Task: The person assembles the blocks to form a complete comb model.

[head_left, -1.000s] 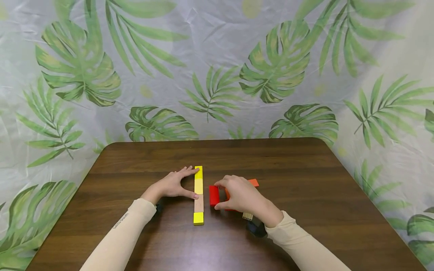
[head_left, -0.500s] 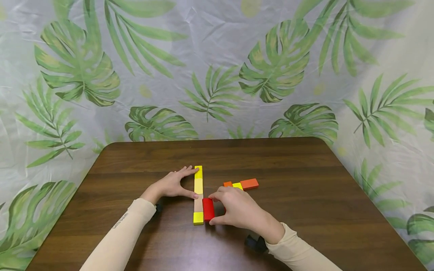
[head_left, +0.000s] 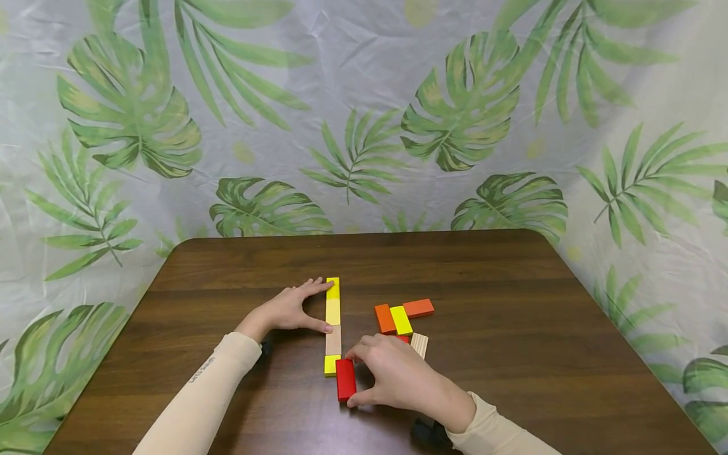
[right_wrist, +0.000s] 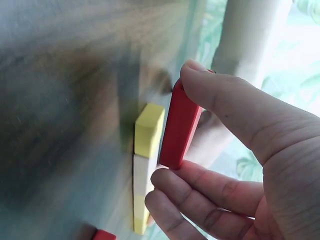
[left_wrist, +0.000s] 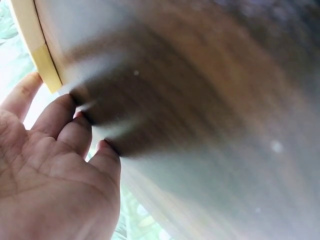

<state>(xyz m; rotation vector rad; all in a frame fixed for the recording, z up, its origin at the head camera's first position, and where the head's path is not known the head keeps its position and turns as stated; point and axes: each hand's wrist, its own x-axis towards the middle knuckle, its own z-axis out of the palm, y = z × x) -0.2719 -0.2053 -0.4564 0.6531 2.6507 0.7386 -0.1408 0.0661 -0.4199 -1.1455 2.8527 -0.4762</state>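
A straight row of blocks lies on the table: a far yellow block (head_left: pixel 332 288), a pale yellow block (head_left: pixel 332 311), a light wooden block (head_left: pixel 333 341) and a near yellow block (head_left: pixel 330 366). My left hand (head_left: pixel 287 309) rests along the row's left side, index fingertip at the far yellow block and thumb tip at the light wooden one. My right hand (head_left: pixel 398 374) pinches a red block (head_left: pixel 345 380) between thumb and fingers, by its two ends. In the right wrist view that red block (right_wrist: pixel 180 130) is beside the row's yellow end block (right_wrist: pixel 149 131).
Beyond my right hand lie an orange block (head_left: pixel 384 319), a yellow block (head_left: pixel 401 321), an orange-red block (head_left: pixel 419 308) and a striped wooden block (head_left: pixel 419 345). Another red block (head_left: pixel 402 339) is mostly hidden by the hand. Leaf-patterned fabric (head_left: pixel 364 126) hangs behind the brown table (head_left: pixel 239 404).
My right hand has brought the red block left and toward me, from right of the row to its near end. The left hand has stayed in place.
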